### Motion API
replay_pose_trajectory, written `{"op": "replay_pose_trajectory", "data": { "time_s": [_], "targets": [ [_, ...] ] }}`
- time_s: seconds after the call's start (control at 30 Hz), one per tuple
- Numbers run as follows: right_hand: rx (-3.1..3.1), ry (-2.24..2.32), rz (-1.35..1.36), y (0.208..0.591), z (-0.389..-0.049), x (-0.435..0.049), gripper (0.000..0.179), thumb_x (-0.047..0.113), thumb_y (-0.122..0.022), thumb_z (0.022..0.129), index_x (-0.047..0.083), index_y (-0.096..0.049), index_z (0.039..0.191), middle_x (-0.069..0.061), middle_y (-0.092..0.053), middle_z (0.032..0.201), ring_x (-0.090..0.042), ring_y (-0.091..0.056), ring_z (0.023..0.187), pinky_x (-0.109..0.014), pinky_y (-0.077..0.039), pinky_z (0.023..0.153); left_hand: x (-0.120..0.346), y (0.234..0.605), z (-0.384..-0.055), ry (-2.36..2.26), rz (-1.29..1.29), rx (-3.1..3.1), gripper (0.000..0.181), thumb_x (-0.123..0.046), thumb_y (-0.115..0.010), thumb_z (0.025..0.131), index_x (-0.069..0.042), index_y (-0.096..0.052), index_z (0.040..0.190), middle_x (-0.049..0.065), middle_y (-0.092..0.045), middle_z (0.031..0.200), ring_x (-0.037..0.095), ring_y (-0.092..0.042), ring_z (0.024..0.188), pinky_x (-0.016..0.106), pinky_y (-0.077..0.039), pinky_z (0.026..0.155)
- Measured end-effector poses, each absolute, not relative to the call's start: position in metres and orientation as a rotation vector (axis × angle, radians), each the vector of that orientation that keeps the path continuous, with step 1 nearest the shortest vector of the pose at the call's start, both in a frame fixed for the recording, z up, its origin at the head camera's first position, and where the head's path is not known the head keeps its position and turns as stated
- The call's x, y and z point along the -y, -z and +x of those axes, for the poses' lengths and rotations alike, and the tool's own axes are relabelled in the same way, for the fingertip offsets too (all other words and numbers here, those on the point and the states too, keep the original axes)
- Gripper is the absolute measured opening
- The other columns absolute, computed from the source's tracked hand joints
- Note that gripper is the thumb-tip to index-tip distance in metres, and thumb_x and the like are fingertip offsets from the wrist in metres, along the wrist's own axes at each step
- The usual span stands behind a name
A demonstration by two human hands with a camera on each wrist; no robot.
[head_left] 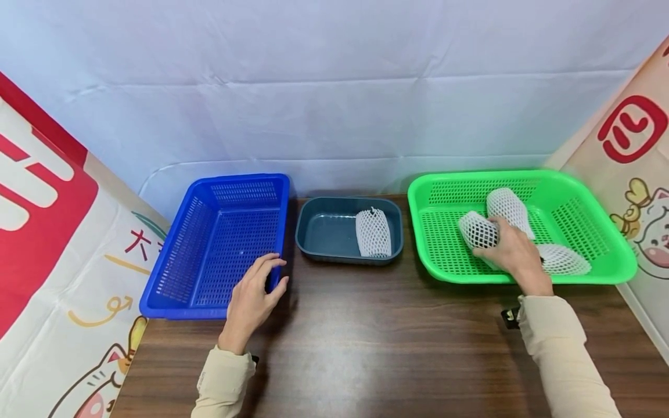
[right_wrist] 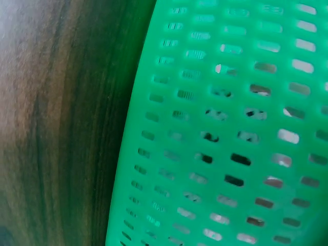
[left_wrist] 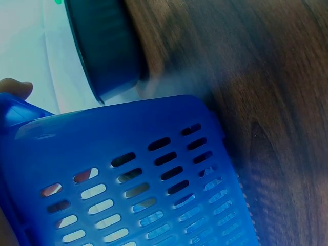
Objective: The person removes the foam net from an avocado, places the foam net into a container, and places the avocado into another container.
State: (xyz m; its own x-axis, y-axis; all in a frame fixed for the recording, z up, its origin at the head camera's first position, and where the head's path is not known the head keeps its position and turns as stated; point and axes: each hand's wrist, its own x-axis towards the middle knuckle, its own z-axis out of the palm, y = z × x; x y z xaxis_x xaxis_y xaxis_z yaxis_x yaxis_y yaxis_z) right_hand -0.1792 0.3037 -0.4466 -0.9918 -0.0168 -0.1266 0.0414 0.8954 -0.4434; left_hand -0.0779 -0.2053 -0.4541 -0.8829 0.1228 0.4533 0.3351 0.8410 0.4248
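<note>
Right sleeve [head_left: 564, 342] hides some table [head_left: 387, 337]; dark tub [head_left: 326, 235] neighbours green basket [head_left: 622, 252].

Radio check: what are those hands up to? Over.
Right hand gripping netted item in green basket. Left hand at blue basket rim. Two more netted items near right hand.

A green basket [right_wrist: 225, 148] fills the middle and right of the view, its wall pierced by rows of short, rounded slots; some slots look pale, others dark, and what lies behind them is too blurred to name; at left stretches a brown, wood-grained tabletop [right_wrist: 56, 123], darkest beside the basket's slanting edge.
</note>
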Motion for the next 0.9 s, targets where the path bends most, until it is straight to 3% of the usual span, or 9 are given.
{"op": "replay_pose_trajectory", "data": {
  "time_s": [0.3,0.73,0.9],
  "targets": [
    [-3.076,0.856,0.031,0.446,-0.168,-0.297,0.092,0.034,-0.078,0.081,0.004,-0.030,0.152,-0.037,-0.047,0.134,-0.053,-0.051,0.109,-0.065,-0.045,0.079,0.205,0.455,-0.075,0.680,-0.367,2.614,0.033,-0.018,-0.078,0.084,-0.014,-0.069,0.115,0.008,-0.065,0.128,0.029,-0.065,0.112,0.048,-0.056,0.085],
    [-3.166,1.239,-0.099,0.425,-0.140,-0.269,0.085,0.028,-0.085,0.076,0.009,-0.042,0.147,-0.027,-0.058,0.127,-0.043,-0.060,0.104,-0.058,-0.051,0.078,0.207,0.454,-0.074,0.675,-0.509,2.515,0.026,-0.014,-0.077,0.083,-0.011,-0.071,0.108,0.011,-0.068,0.118,0.029,-0.061,0.109,0.047,-0.050,0.091],
    [-3.218,1.298,-0.193,0.421,-0.128,-0.253,0.084,0.021,-0.088,0.071,0.011,-0.047,0.144,-0.023,-0.060,0.123,-0.036,-0.060,0.103,-0.037,-0.048,0.076,0.204,0.452,-0.070,0.702,-0.542,2.496,0.022,-0.013,-0.075,0.084,-0.011,-0.071,0.106,0.011,-0.068,0.118,0.030,-0.060,0.112,0.046,-0.048,0.094]
  ]
}}
